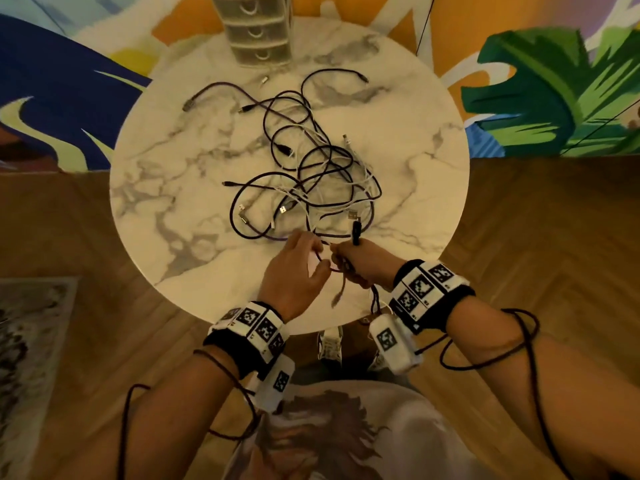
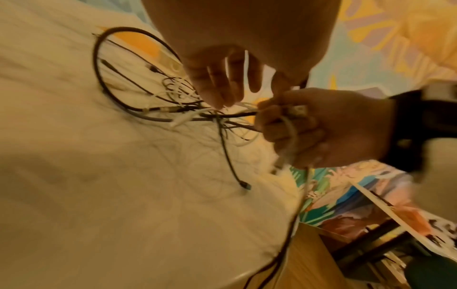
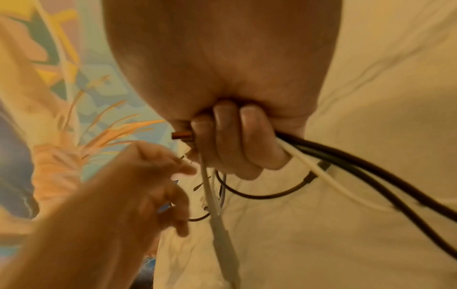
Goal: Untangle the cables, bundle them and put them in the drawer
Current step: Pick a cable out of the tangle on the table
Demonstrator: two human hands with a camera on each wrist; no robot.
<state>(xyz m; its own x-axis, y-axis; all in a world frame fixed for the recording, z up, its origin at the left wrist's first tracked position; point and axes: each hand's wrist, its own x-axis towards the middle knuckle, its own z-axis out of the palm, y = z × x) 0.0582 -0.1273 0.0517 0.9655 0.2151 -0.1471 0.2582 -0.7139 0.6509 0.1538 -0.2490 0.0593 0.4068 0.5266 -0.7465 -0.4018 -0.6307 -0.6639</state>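
A tangle of black, purple and white cables (image 1: 322,174) lies in the middle of the round marble table (image 1: 166,174). My right hand (image 1: 346,266) holds a bunch of cables (image 3: 321,154) in its fist at the near edge; a black plug (image 1: 356,232) sticks up out of it. Dark and white strands hang down from the fist (image 2: 289,140). My left hand (image 1: 318,259) is right beside it, its fingertips (image 2: 219,102) pinching a thin strand of the tangle. A small clear drawer unit (image 1: 258,32) stands shut at the table's far edge.
Loose cable ends reach toward the far left (image 1: 188,105) and far right (image 1: 363,79) of the table. A painted wall rises behind it. Below are a wooden floor, a rug (image 1: 31,341) at the left, and my shoes (image 1: 330,344) under the near edge.
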